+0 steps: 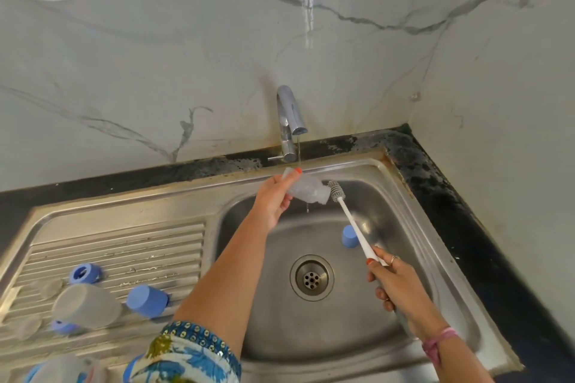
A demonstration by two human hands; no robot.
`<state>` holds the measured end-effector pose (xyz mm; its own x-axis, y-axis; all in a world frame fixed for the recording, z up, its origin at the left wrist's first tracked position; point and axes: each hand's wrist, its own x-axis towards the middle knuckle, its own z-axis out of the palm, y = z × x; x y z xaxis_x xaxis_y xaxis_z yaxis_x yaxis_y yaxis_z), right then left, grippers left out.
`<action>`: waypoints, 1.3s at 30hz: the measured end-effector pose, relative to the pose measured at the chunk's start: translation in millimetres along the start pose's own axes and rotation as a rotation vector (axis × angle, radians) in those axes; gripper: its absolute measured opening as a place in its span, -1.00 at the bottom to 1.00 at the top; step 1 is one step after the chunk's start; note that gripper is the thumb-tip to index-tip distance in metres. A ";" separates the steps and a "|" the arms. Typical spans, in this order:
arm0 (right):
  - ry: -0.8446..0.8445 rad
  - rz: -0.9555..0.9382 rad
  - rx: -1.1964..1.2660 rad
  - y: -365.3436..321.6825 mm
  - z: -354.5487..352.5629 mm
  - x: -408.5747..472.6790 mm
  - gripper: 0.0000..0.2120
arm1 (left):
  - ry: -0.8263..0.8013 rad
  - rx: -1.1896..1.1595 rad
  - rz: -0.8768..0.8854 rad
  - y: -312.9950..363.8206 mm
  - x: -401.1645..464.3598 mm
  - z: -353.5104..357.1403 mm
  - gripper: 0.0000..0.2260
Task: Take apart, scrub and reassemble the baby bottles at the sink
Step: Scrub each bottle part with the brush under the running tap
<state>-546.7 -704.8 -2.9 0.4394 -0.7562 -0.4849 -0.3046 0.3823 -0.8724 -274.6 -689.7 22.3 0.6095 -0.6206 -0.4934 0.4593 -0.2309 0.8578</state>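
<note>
- Landmark: sink (389, 183).
- Nearest, over its front right: right hand (401, 289) closed around bottle brush (351, 221) handle.
- On the drainboard left of the sink: blue caps (147, 301), untouched.
- Over the sink's back, under tap (291, 121): left hand (273, 199) gripping clear bottle (306, 191), mouth toward the bristles.
- Risk: wet, soapy bottle slipping into the basin if the brush jams at its mouth.
</note>
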 end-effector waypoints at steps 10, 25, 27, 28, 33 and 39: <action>0.025 -0.013 0.006 3.3 -6.2 -6.4 -0.75 | -0.012 -0.474 0.009 4.8 -9.9 7.8 -0.54; 0.078 -0.257 -0.318 2.6 -25.3 -20.3 -0.74 | 0.085 -0.555 -0.037 11.9 -2.5 0.6 -0.64; 0.093 -0.331 -0.416 1.6 -30.0 -21.8 -0.69 | 0.072 -0.530 -0.060 12.2 -2.3 1.7 -0.67; 0.110 -0.371 -0.464 -0.2 -32.7 -21.7 -0.67 | 0.063 -0.525 -0.068 12.6 -2.3 1.8 -0.69; 0.163 -0.562 -0.698 -7.3 -43.3 -19.2 -0.65 | 0.087 -0.602 -0.077 21.3 0.1 -0.1 -0.71; 0.211 -0.651 -0.942 -6.5 -35.5 -20.3 -0.60 | 0.054 -0.387 -0.094 22.4 -2.3 -2.6 -0.79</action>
<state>-583.7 -710.8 14.8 0.6214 -0.7718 0.1349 -0.6199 -0.5896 -0.5178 -264.0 -691.6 42.3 0.5815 -0.5678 -0.5826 0.7176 0.0206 0.6962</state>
